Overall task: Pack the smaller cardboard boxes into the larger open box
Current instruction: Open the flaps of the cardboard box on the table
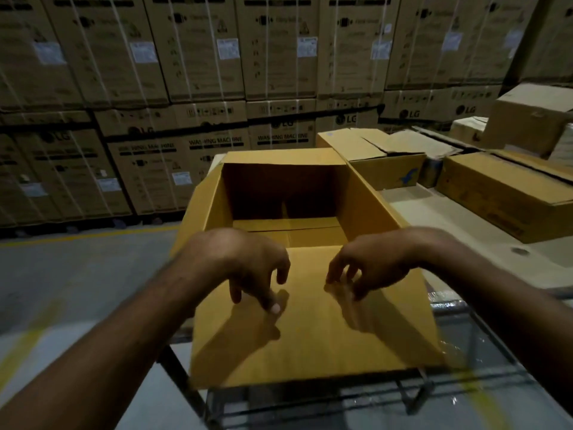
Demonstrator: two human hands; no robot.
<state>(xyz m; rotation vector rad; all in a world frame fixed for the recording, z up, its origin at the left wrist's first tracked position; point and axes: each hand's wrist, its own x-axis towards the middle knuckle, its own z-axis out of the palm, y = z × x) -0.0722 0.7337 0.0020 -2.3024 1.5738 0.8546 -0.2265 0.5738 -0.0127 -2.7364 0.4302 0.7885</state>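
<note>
A large open cardboard box (366, 200) stands in front of me on a table, its inside bare, its four flaps folded outward. The near flap (310, 330) hangs toward me. My left hand (251, 268) hovers over that flap with fingers spread and pointing down, fingertips at or just above the cardboard. My right hand (369, 268) does the same a little to the right. Neither hand holds anything. Smaller cardboard boxes lie to the right: one with loose flaps (381, 162) just behind the big box and a long flat one (502, 193) further right.
The table (440, 212) reaches to the right, with a metal frame (412, 395) below its near edge. More boxes (527, 116) are stacked at the far right. A wall of strapped washing-machine cartons (173, 88) fills the background. Grey floor (77, 274) with yellow lines lies to the left.
</note>
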